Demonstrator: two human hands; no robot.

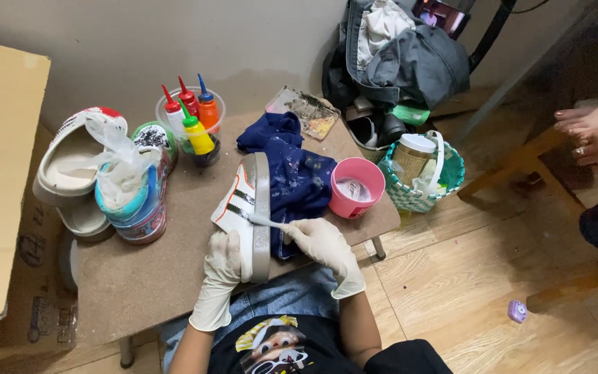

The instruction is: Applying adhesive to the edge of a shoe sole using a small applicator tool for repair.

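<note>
Seemingly to steady it, the gloved left hand grips the white shoe tipped on its side on the counter, while the right hand pinches a brush against its striped side.

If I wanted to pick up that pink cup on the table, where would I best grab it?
Grip the pink cup around its outer wall, coming from the right, the table's open edge. It stands upright with its mouth open and something pale inside, so fingers belong outside, not over the rim. The blue cloth crowds its left side, and the woven basket sits close at the upper right.
</note>
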